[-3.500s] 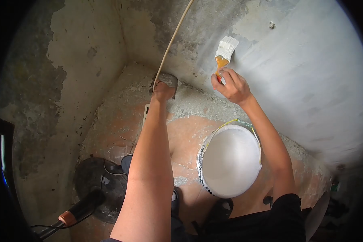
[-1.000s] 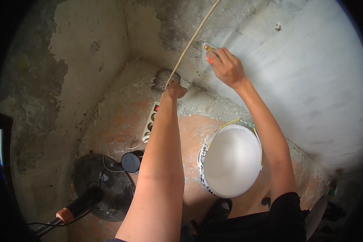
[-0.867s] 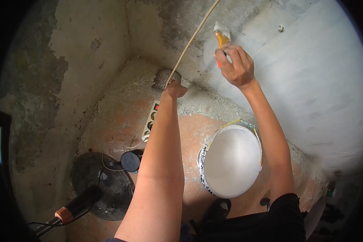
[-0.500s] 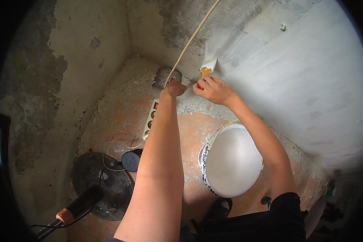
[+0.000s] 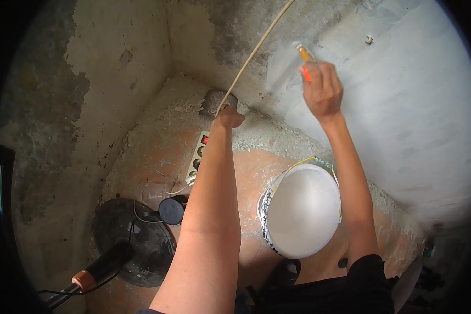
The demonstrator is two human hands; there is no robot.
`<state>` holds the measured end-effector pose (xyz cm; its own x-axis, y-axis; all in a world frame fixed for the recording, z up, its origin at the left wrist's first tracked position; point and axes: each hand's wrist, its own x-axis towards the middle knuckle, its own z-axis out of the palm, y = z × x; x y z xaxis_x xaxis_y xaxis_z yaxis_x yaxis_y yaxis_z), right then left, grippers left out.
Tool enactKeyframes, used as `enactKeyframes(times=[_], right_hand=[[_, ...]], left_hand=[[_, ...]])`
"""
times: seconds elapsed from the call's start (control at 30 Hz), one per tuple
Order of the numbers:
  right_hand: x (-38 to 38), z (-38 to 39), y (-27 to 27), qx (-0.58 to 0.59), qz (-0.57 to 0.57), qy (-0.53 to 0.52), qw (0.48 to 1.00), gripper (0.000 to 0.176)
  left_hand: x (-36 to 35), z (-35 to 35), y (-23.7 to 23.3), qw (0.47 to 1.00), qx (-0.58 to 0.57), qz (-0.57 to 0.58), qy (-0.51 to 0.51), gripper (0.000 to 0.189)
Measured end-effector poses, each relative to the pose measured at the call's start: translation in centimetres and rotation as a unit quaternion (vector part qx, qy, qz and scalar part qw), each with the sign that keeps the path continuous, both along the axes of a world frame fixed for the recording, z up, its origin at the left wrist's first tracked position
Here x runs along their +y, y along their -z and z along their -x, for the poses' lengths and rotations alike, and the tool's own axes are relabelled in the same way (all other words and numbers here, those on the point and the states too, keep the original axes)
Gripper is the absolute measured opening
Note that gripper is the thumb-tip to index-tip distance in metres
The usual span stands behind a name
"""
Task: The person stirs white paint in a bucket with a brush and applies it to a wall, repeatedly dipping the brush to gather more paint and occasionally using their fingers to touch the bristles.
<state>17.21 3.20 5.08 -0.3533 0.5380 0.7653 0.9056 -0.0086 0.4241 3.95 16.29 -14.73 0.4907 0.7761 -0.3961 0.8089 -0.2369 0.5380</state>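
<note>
My right hand (image 5: 324, 91) is closed around the handle of a paintbrush (image 5: 304, 53); an orange-red part of the handle shows beside the fingers. The bristles are up against the wall (image 5: 361, 99), at the upper edge of a whitish coated patch. Lower and to the left, my left hand (image 5: 230, 116) is closed on a beige cable (image 5: 256, 48), which runs up and right from it in front of the wall. The left fingers are partly hidden by the back of the hand. Below my right forearm stands a white bucket (image 5: 303, 212) with a pale inside.
A power strip (image 5: 198, 154) with a red switch lies beside my left forearm. Further left are a dark mug-like container (image 5: 171, 210) and a round black base (image 5: 123, 264) with a pole. Debris lines the floor (image 5: 254, 172) along the walls.
My right hand has moved the paintbrush up and to the right along the wall, turning upright. My left hand has barely moved and still holds the cable. More of the bucket's rim shows.
</note>
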Motion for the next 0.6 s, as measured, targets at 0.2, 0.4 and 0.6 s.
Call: enactKeyframes(times=[0.2,0.4,0.6], right_hand=[[-1.3,-0.3,-3.9,-0.087,-0.151,-0.058,0.983,0.02],[-2.1,0.0,0.5,-0.088,-0.044,0.007,0.995,0.017],[-3.6,1.6,6.5,-0.029,0.181,0.015,0.983,0.01]], left_hand=[[0.4,0.0,-1.0,0.997,0.019,0.058,0.046,0.047],[0.3,-0.8,-0.2,0.999,0.028,0.026,0.031,0.045],[0.7,-0.4,0.0,0.997,0.028,0.052,0.039,0.044]])
